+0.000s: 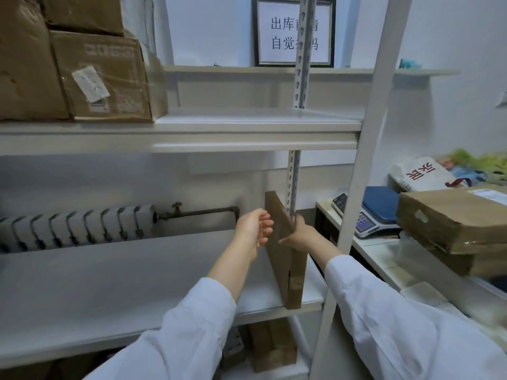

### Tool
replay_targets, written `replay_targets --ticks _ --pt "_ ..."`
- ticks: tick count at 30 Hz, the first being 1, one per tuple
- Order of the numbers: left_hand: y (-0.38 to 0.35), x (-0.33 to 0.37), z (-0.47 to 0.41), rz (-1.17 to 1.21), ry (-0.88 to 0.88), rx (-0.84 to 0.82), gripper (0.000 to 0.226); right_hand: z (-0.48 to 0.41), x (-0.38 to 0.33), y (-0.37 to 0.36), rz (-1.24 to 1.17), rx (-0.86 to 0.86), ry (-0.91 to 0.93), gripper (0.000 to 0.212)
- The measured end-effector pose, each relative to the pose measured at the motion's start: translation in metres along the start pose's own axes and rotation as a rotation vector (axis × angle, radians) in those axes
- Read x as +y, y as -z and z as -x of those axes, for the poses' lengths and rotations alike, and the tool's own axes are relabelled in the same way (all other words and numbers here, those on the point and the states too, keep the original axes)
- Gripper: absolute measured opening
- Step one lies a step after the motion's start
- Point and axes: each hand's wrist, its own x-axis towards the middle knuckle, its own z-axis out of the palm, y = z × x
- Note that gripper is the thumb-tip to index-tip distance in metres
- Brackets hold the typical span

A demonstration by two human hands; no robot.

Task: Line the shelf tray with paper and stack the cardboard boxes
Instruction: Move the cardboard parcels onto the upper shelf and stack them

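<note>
Right hand [299, 234] grips the flat cardboard box [288, 272] upright at the shelf tray [137, 283] right edge, apparently steadying it; left hand [253, 229] is loosely open, empty.

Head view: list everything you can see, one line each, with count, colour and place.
shelving unit: one, white, centre
cardboard boxes: three, brown, upper shelf, left
framed sign: one, white in black frame, top shelf, against wall
radiator: one, white, behind middle shelf
pipe with valve: one, dark, right of radiator
flat cardboard box: one, brown, on edge at middle shelf's right end
lower box: one visible, brown, bottom shelf
weighing scale: one, white with blue platter, side table
stacked parcels: two, brown, right of scale
spiral notebook: one, white with red characters, behind scale
left hand: white sleeve, beside flat cardboard box, holding nothing
right hand: white sleeve, grips flat cardboard box
</note>
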Motion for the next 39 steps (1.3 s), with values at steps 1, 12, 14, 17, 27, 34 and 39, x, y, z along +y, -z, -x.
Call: replay_targets --ticks 1,12,14,17,27,34,39 --pt "0.001 -0.004 -0.001 -0.005 0.01 0.009 0.025 -0.002 0.001 -0.002 0.039 -0.003 0.024 0.09" --pt "0.011 -0.043 0.004 -0.492 0.023 -0.042 0.046 0.001 -0.024 -0.002 0.157 0.151 0.076 0.041" --pt "0.008 -0.049 0.011 -0.58 -0.022 -0.149 0.072 0.01 -0.038 0.003 0.105 0.168 0.062 0.038" --pt "0.001 -0.056 0.01 -0.635 -0.154 -0.152 0.083 0.022 -0.057 0.011 0.078 0.138 0.054 0.036" --pt "0.061 -0.012 0.029 -0.561 -0.478 0.315 0.041 0.068 -0.09 0.018 -0.226 0.024 0.298 0.044" --pt "0.135 0.043 0.07 -0.349 -0.649 0.305 0.022 0.092 -0.122 0.008 -0.09 0.151 0.294 0.055" --pt "0.172 0.075 0.099 -0.333 -0.727 0.234 0.008 0.12 -0.161 0.003 0.067 0.341 0.372 0.047"
